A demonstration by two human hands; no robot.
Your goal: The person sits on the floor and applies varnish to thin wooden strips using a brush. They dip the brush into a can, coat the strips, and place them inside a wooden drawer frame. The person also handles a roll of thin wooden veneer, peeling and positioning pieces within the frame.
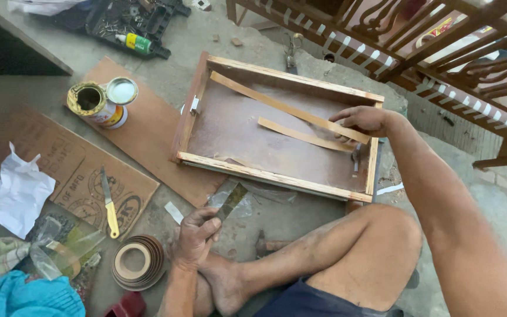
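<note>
A shallow wooden tray-like frame (239,166) lies on the concrete floor in front of me. Two thin wood veneer strips lie inside it, a long one (265,101) and a shorter one (300,135). My right hand (362,119) reaches into the frame's right end and pinches the ends of the strips. My left hand (195,235) rests near my foot and holds a small flat scraper-like piece (232,200) pointing up toward the frame's near edge. My bent legs fill the lower middle.
An open glue tin (91,103) with its lid (122,91) stands on a plywood sheet (148,141). A yellow-handled knife (110,208), a veneer tape roll (138,262), white paper (17,191), blue cloth (30,298), a tool case (125,23) and wooden furniture (441,47) surround me.
</note>
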